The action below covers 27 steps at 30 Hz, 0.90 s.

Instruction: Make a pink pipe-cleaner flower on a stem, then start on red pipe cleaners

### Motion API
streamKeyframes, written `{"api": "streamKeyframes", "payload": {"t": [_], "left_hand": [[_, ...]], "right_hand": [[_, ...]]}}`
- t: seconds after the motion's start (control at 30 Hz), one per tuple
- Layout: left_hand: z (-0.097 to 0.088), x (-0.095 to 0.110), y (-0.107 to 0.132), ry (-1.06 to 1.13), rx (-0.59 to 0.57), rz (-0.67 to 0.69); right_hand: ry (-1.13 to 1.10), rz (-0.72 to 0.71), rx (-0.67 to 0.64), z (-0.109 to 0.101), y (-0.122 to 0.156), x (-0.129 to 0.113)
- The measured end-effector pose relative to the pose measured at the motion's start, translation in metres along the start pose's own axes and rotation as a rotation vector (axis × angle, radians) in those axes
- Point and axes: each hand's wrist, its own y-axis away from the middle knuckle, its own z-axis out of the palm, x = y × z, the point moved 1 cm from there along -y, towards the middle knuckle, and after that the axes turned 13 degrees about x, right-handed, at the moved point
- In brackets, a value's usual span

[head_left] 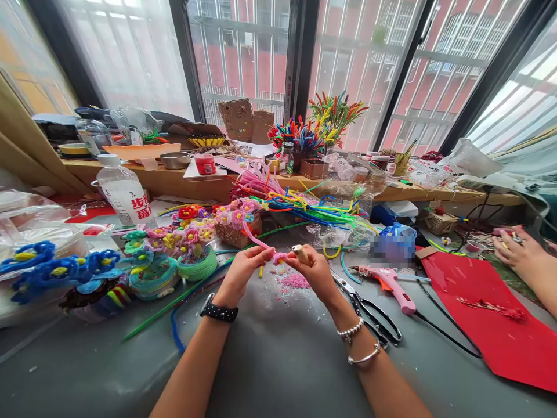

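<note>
Between my two hands is a pink pipe cleaner [251,234], its lower end bent into a small fuzzy loop. My left hand [244,268] pinches it near the bend, and a straight length sticks up to the left. My right hand [317,273] is closed, its fingertips on the loop's right side. A beige cylindrical handle [300,253] also pokes out of the right hand; its working end is hidden. Below lies a heap of pink fuzz trimmings [294,281]. Black-handled scissors [368,305] rest right of my right wrist.
A pink glue gun [394,285] and red sheet [491,325] lie to the right, near another person's hand [522,255]. Pipe-cleaner flowers in a green pot [198,266] and a plastic bottle [122,194] stand left. Loose colored pipe cleaners [304,206] lie behind.
</note>
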Motion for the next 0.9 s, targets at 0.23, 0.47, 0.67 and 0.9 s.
{"api": "streamKeyframes", "payload": {"t": [0.23, 0.47, 0.67, 0.9], "left_hand": [[0.004, -0.001, 0.002, 0.074, -0.082, -0.131], [0.008, -0.001, 0.006, 0.13, -0.116, -0.153], [0.009, 0.001, 0.008, 0.094, -0.042, -0.074], [0.003, 0.004, 0.002, 0.271, 0.258, 0.164]], "right_hand": [[0.002, -0.042, -0.007, 0.0, 0.007, 0.005], [-0.056, 0.058, 0.086, 0.006, 0.011, 0.012], [-0.225, 0.231, 0.114, 0.007, 0.011, 0.017], [-0.421, 0.567, 0.061, 0.014, 0.009, 0.023]]}}
